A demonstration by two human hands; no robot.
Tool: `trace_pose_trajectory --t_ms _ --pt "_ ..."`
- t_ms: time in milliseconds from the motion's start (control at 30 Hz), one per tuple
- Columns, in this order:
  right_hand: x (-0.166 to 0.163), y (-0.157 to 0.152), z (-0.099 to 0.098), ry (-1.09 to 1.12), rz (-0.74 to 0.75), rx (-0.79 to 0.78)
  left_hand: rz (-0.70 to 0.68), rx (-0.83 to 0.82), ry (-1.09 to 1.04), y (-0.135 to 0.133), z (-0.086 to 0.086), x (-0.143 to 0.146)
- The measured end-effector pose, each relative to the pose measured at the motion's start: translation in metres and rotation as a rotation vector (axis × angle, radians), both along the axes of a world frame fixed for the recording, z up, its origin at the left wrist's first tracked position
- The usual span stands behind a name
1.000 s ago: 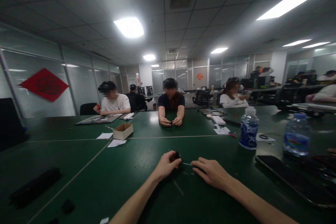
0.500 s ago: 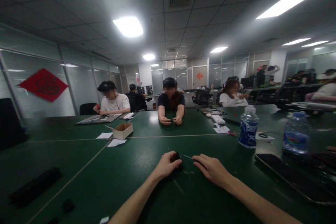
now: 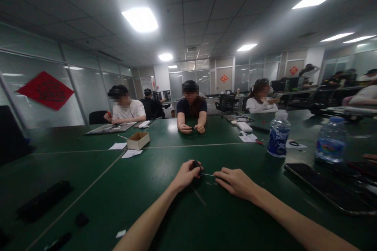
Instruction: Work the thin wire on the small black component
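Just over the green table (image 3: pixel 165 188), my left hand (image 3: pixel 185 174) is closed around a small black part (image 3: pixel 197 166), gripping it between thumb and fingers. My right hand (image 3: pixel 234 181) pinches a thin metal rod (image 3: pixel 208 175), its fingers closed over the near end, so any handle is hidden. The rod points left, and its tip reaches the lower edge of the black part. Whether the tip sits inside it cannot be made out. Below the hands, a thin pale streak (image 3: pixel 200 197) shows on the table.
To the right are a phone (image 3: pixel 326 188) and two water bottles (image 3: pixel 278 135) (image 3: pixel 331 141). A small open box (image 3: pixel 138 141) stands ahead left. A long black object (image 3: pixel 44 200) and small black pieces (image 3: pixel 81 219) lie left. Across the table, a person (image 3: pixel 191 106) handles something small.
The view has tipped slightly downward. The black part in my left hand has turned more upright, and the rod's tip has come against it, closing the earlier gap.
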State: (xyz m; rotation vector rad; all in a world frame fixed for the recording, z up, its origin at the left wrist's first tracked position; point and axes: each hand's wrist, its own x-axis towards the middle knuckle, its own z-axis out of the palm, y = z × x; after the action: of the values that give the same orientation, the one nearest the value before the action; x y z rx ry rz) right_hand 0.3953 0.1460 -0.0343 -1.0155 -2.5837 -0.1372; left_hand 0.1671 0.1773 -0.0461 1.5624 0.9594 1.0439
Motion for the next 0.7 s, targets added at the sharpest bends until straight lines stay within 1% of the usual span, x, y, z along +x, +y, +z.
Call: trace_pose_trajectory --t_ms 200,500,700 --pt "0.0011 0.0021 -0.0024 -0.039 -0.017 0.026 -0.029 0.019 -0.017 -0.0045 0.0057 0.0011" --pt "0.0016 0.0034 -0.0047 -0.028 -0.011 0.064 -0.018 0.026 -0.031 0.0006 -0.0003 0.0015" --pt "0.0027 0.0049 -0.007 0.003 -0.014 0.062 -0.032 0.039 0.005 -0.0024 0.0032 0.0006"
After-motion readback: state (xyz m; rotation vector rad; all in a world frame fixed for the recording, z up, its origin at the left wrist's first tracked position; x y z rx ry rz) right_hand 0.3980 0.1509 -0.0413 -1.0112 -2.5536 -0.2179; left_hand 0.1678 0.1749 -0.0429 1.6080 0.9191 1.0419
